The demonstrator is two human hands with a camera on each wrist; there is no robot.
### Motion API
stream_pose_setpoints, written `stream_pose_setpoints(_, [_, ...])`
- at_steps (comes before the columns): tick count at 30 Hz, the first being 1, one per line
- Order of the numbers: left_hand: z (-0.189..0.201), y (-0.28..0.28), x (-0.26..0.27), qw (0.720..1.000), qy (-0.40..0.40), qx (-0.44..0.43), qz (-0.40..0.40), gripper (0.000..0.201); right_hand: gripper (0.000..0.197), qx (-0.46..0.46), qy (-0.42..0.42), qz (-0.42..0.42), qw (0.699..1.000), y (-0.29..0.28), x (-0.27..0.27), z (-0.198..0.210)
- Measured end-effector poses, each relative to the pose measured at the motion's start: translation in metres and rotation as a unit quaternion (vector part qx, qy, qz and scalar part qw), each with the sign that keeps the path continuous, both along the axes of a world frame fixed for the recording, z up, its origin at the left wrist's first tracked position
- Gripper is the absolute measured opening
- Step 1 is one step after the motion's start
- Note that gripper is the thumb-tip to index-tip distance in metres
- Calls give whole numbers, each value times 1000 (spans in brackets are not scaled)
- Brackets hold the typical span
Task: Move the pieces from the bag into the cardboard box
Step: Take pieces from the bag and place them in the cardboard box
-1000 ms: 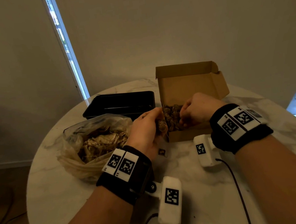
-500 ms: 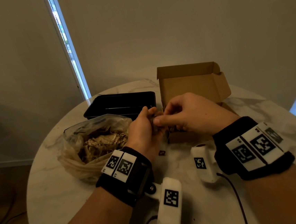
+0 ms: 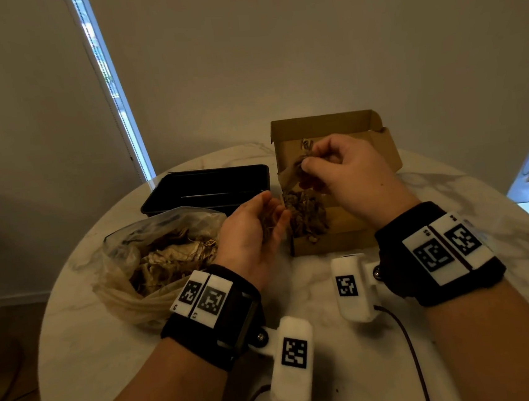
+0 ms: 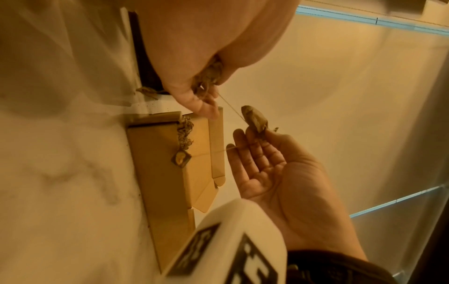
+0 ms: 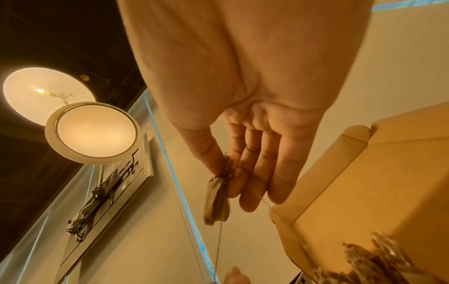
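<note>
**Tea bag pieces, one pinch over the box**

Pieces go across a few at a time, and right now my right hand (image 3: 347,173) hangs above the open brown cardboard box (image 3: 351,240), thumb and forefinger pinching one small crumpled brown paper sachet (image 5: 216,199) by its top. My other right fingers (image 5: 257,173) are only loosely extended beside it, touching nothing that I can make out. A thin string (image 4: 230,107) runs from that sachet back toward my left hand (image 3: 253,233), so I judge the pieces are tangled together and I am holding the two hands apart to tease one free before letting it drop.

My left hand sits low between the clear crumpled plastic bag (image 3: 126,255) and the box, just beside the box's near-left corner, palm up and fingers curled around a small clump of the same brown pieces (image 4: 209,75). Keeping it there lets me feed the right hand without reaching back to the bag.

A heap of brown pieces already lies in the box (image 3: 306,212), piled against its left side, with the lid standing open behind. The bag, slumped on the white marbled round table (image 3: 337,371), looks well filled, so I reckon much of the job remains. An empty-looking black plastic tray (image 3: 207,189) sits behind the bag, untouched.
</note>
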State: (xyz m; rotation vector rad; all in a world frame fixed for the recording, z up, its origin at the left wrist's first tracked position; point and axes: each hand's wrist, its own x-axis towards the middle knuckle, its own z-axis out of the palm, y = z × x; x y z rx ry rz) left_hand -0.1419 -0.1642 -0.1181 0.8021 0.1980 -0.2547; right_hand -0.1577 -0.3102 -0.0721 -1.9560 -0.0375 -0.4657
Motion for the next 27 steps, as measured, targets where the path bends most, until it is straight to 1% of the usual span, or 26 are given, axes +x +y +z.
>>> stream_pose_setpoints(3, [0,1,0,1000,-11,2,17,16,3,20,-4,5,1000,-1,1,0])
stream_pose_setpoints(6, [1,2,-1,1000,-19,-4,24,18,10,46,-3,4,999,-3,2,0])
stream_pose_setpoints(9, [1,2,-1,999,-35,-8,39,20,5,77,-4,1,997,-4,3,1])
stream_pose_setpoints(13, [0,2,0,996,-52,-25,65,20,5,119,-16,-20,993,-8,1,5])
stream_pose_setpoints(16, [1,2,0,992,-83,-38,82,17,4,136,-27,-29,990,-11,-1,7])
stream_pose_setpoints(18, [2,3,-2,991,-107,-30,76,16,4,129,-21,-19,991,-13,-1,7])
stream_pose_setpoints(20, [2,4,-3,990,-129,-10,59,22,4,112,-7,4,994,-12,-3,6])
stream_pose_setpoints(24, [3,0,-9,984,-172,49,-3,30,5,6,4,45,999,-8,-5,3])
stream_pose_setpoints(27, [2,-5,-15,970,-212,106,-46,28,12,-23,16,64,998,-9,-6,1])
